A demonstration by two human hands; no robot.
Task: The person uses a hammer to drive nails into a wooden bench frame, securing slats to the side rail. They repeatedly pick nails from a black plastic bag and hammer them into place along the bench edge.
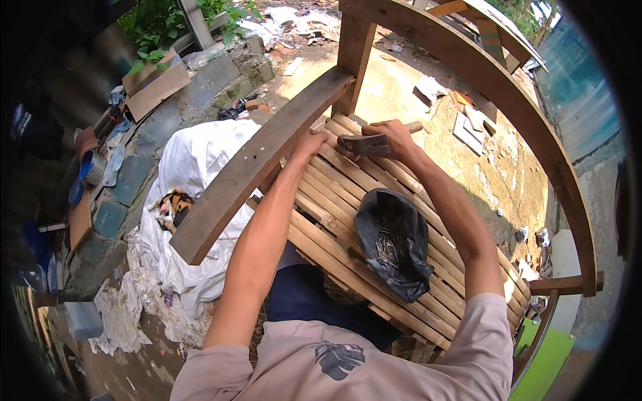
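My right hand (pixel 394 138) is wrapped round a hammer (pixel 366 145), its dark metal head over the far end of a row of wooden slats (pixel 334 200). The hammer's wooden handle end sticks out past the fist on the right. My left hand (pixel 310 143) is closed at the far left ends of the slats, close beside a thick wooden armrest (pixel 261 160). Whatever its fingers pinch is too small or hidden to make out. On the slats, between my forearms, sits an open black plastic bag (pixel 414 267) with many loose nails (pixel 390 247) in it.
A long curved-looking wooden rail (pixel 528 110) arches across the right, joined to an upright post (pixel 353 63). Left of the armrest, a calico cat (pixel 175 206) lies on a white sack (pixel 200 150). Cardboard (pixel 157 90) and scraps lie along a block ledge; debris litters the ground.
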